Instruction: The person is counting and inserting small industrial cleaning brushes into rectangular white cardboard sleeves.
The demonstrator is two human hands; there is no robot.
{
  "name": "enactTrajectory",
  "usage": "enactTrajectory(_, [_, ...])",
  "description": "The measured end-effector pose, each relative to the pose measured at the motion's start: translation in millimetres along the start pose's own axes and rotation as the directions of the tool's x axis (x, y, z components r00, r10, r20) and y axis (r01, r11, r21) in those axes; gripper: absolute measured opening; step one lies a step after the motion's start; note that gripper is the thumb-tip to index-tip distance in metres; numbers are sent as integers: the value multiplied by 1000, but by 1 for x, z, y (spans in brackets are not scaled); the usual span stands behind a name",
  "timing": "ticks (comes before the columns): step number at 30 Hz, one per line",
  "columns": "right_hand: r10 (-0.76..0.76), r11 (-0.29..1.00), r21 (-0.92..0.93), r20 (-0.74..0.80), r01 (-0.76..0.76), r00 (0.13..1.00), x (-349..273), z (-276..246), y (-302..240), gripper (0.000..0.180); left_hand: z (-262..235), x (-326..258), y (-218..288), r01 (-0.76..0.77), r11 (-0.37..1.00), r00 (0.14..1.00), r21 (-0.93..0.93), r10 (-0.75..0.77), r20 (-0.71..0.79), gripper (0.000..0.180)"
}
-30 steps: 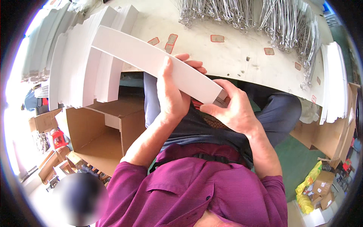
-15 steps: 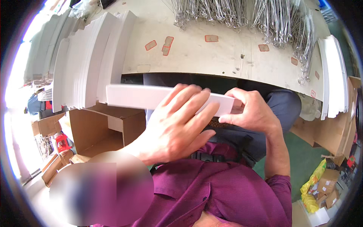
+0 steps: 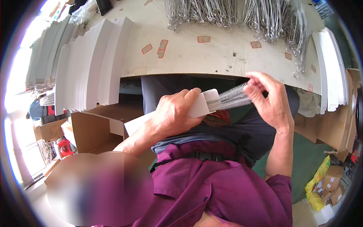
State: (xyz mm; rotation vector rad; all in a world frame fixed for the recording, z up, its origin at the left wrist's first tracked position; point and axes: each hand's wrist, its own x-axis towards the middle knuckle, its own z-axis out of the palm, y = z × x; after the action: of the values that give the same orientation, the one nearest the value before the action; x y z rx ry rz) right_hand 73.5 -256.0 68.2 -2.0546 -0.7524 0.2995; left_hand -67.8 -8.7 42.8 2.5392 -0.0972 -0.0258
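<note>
A long, narrow white cardboard box lies slantwise above my lap, its right end uncovered with a flap standing up. My left hand is wrapped round it near that end. Out of the opening sticks a bundle of thin wire brushes with grey bristles, partly inside the box. The fingertips and thumb of my right hand close on the bundle's outer end. What lies deeper in the box is hidden.
On the table, many wire brushes lie heaped at the far right, loop ends toward me. White flat boxes stand stacked at left, with more white boxes at right. An open brown carton sits below the table's left side.
The white box has tilted, its right end now higher and its left end lower. Brushes now show outside its open end. My right hand has moved right and up from the box's end.
</note>
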Motion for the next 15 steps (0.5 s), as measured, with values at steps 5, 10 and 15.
enactTrajectory(5, [-8,1000,20,-145,11,989,-23,59,8,24,21,8,13,-19,998,1000,-52,18,-20,50])
enactTrajectory(10, [-15,963,261,-176,62,984,-31,91,9,41,24,11,14,-18,998,999,-66,15,-45,46])
enactTrajectory(15, [-6,859,501,-189,102,982,-27,89,10,49,26,1,9,-6,990,999,-140,-1,-46,57])
